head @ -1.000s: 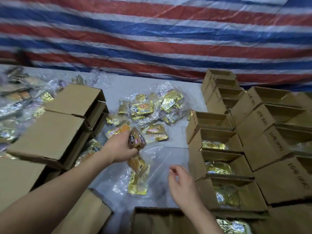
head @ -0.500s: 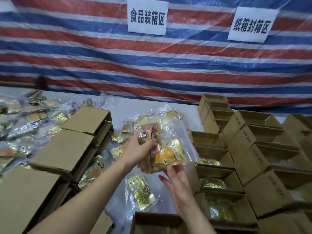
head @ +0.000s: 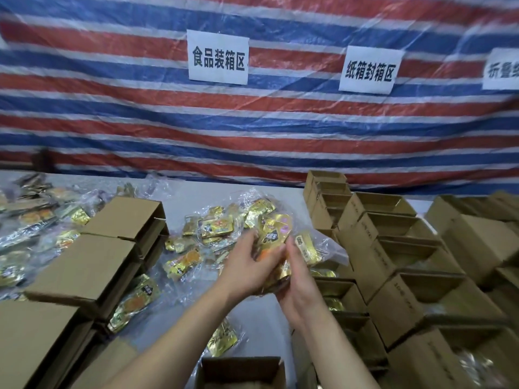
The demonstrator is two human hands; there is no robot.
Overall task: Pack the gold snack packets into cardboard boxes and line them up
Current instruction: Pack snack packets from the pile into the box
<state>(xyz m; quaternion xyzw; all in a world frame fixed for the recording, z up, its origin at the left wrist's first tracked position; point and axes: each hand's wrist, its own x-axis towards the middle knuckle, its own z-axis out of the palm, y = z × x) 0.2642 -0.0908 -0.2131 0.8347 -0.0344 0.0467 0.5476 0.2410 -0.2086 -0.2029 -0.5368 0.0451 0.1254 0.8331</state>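
Gold snack packets (head: 273, 234), a handful in clear film, sit at the frame's centre, sandwiched between both hands above the table (head: 261, 327). The left hand (head: 247, 272) curls round the bundle from 9 o'clock; the right hand (head: 299, 287) presses and cups it from 3 o'clock. They look light, soft and crinkly, with slick foil likely to slide, so a grip across the whole stack seems safest. Loose packets (head: 184, 261) lie at 9 o'clock; stiff, matte open cardboard boxes (head: 398, 251) stand in rows at 3 o'clock.
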